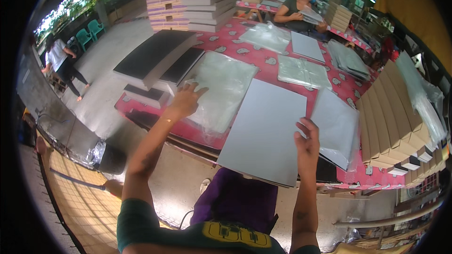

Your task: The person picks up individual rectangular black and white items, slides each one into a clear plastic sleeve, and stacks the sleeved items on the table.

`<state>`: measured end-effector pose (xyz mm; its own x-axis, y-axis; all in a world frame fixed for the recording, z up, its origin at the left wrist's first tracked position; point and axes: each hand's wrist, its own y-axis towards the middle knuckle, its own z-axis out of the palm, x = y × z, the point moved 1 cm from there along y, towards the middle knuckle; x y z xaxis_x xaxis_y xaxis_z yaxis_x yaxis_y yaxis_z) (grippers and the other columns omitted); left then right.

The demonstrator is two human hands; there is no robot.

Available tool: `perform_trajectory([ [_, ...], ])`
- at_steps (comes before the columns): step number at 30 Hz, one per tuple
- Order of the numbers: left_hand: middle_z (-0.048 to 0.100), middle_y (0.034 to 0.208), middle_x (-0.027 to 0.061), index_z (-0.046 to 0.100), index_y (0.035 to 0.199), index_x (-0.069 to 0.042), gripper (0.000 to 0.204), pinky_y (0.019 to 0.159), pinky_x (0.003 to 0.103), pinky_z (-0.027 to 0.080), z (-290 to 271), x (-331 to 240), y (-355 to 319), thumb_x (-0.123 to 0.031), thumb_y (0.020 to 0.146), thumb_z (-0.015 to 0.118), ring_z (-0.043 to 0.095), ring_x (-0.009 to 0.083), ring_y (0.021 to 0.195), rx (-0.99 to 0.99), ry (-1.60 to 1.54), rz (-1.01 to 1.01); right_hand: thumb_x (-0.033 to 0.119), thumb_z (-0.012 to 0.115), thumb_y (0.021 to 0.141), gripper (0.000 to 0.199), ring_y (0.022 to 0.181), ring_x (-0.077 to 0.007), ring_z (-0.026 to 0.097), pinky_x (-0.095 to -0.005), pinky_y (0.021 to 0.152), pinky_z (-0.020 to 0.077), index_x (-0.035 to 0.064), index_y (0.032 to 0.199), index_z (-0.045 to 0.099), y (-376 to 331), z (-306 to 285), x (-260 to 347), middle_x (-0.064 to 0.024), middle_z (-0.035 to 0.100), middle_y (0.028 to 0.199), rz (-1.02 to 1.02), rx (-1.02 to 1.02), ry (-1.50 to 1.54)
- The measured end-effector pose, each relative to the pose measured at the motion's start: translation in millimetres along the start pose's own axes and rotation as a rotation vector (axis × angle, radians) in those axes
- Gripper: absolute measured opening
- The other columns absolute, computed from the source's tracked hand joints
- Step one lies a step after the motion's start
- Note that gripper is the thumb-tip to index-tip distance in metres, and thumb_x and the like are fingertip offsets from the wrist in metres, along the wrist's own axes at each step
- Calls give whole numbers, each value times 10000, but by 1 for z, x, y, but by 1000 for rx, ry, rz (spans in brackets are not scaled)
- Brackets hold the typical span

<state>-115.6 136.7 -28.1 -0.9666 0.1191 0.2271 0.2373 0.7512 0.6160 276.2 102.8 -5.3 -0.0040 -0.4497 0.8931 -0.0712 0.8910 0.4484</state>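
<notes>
My left hand (185, 102), fingers spread, is over the left edge of a pile of clear plastic bags (223, 84). It holds nothing; whether the fingertips touch the plastic I cannot tell. A large white board (266, 131) lies before me, its near end jutting past the table edge. At its right edge is my right hand (308, 143), open, with fingers loosely bent and nothing visible in them. Just right of that hand lies a white sheet in clear plastic (333, 124). Black-topped white stacks (153, 56) sit beyond my left hand.
The table has a pink patterned cover (221, 37). Brown cardboard boxes (393, 113) stand in a row at right, with more plastic packs (303, 71) farther back. Tall stacks of boxes (169, 2) rise at the far left. One person (301, 11) sits across the table; another (61, 61) walks at left.
</notes>
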Motion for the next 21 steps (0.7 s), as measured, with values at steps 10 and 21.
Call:
perform_trajectory([
  [10, 595, 1001, 62, 567, 1128, -36, 224, 749, 242, 460, -63, -66, 68, -120, 925, 529, 581, 126, 883, 146, -1506, -426, 73, 660, 823, 558, 1121, -192, 507, -335, 905, 446, 48, 1322, 412, 11, 144, 19, -102, 478, 1237, -35, 317, 57],
  [21, 201, 1433, 311, 286, 1430, -120, 794, 1068, 524, 247, -26, -119, 33, -474, 811, 635, 222, 474, 1326, 118, -700, -21, 394, 473, 931, 493, 1071, -236, 547, -400, 875, 457, 54, 1288, 465, 108, 26, -80, -115, 594, 1113, 678, 180, 878],
])
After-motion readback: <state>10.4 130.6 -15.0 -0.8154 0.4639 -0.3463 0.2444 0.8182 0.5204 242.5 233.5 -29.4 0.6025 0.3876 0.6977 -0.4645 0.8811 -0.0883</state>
